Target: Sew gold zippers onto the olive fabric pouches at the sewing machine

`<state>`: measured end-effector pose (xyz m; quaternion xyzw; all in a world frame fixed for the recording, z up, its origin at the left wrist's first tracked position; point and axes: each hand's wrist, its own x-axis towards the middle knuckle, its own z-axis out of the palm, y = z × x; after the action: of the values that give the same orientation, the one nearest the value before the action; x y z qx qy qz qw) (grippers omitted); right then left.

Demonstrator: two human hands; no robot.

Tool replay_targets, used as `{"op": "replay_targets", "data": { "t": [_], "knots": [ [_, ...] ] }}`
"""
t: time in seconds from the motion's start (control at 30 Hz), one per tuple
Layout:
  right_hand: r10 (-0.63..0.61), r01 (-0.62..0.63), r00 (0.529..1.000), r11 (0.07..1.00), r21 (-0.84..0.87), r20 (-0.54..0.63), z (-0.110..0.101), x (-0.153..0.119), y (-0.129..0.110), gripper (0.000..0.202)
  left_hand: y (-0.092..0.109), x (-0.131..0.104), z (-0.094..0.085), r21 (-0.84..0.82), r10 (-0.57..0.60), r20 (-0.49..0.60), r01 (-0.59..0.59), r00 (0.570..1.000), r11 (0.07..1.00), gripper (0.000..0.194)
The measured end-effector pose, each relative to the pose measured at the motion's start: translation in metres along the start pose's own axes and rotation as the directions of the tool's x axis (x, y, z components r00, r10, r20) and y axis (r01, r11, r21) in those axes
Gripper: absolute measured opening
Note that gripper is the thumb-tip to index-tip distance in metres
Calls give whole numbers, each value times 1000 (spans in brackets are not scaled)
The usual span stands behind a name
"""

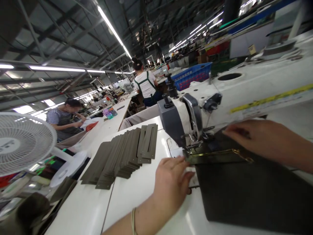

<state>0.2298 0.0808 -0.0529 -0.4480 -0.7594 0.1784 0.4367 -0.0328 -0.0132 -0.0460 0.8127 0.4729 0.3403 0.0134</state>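
A dark olive panel lies on the sewing machine bed, with a gold-toothed zipper set along its upper part. The zipper's left end is under or beside the presser foot of the sewing machine. My left hand is closed on the panel's left edge, close to the needle area, with its thumb bent below. Behind the zipper, my right hand pinches the panel's far edge. Its fingertips are partly blurred. To the left, a fanned stack of olive slotted pieces rests on the white table.
A white fan stands at the left above cluttered goods. One person sits at the left, and another person faces away farther back. Behind the machine is a blue basket. A yellow measuring tape runs along the machine arm.
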Motion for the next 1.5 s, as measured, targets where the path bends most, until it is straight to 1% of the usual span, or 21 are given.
{"op": "replay_targets", "data": {
  "t": [0.03,0.07,0.1,0.13,0.17,0.2,0.27,0.37,0.43,0.53,0.63,0.73,0.87,1.03,1.17,1.33,1.5],
  "knots": [
    [-120,122,992,990,-63,34,11,-6,-4,33,-8,1,0,66,0,14,-1,1000,998,17],
    [-250,257,966,958,-126,65,23,-14,-10,32,-14,2,2,107,3,42,-7,999,994,16],
    [-371,382,924,905,-184,95,35,-22,-15,30,-18,5,6,136,6,71,-16,997,991,14],
    [-465,475,880,849,-232,102,45,-29,-19,30,-20,7,11,156,7,95,-22,995,988,11],
    [-510,529,849,805,-268,140,54,-33,-22,30,-20,9,15,172,5,104,-23,995,985,10],
    [-532,561,828,775,-291,177,61,-34,-24,32,-19,10,18,188,2,108,-22,994,982,10],
    [-539,598,800,746,-293,262,67,-27,-24,34,-15,10,23,210,-1,108,-22,994,977,10],
    [-536,614,783,747,-255,316,65,-14,-22,33,-13,8,24,207,17,113,-40,993,978,13],
    [-554,625,777,739,-253,301,62,-10,-24,33,-15,8,25,197,34,101,-54,994,979,13],
    [-579,638,769,721,-270,269,61,-12,-30,34,-18,8,26,193,74,76,-88,994,977,13],
    [-556,616,786,739,-272,271,63,-15,-36,35,-20,8,28,203,112,71,-124,991,971,17],
    [-528,593,802,760,-266,279,63,-16,-36,34,-21,7,28,199,131,63,-141,989,970,17],
    [-508,578,809,777,-248,295,66,-14,-33,37,-23,9,29,190,154,42,-159,987,969,15],
    [-491,562,819,790,-243,297,68,-6,-33,36,-28,17,32,207,153,1,-150,988,967,18],
    [-505,573,812,786,-233,294,67,-3,-36,37,-30,19,35,208,156,-40,-144,987,967,16],
    [-500,567,815,792,-226,293,66,-5,-37,37,-34,17,39,228,142,-18,-135,990,964,16],
    [-463,539,827,813,-220,317,67,-5,-35,36,-36,18,38,203,135,-14,-129,991,971,10]
  ]
}}
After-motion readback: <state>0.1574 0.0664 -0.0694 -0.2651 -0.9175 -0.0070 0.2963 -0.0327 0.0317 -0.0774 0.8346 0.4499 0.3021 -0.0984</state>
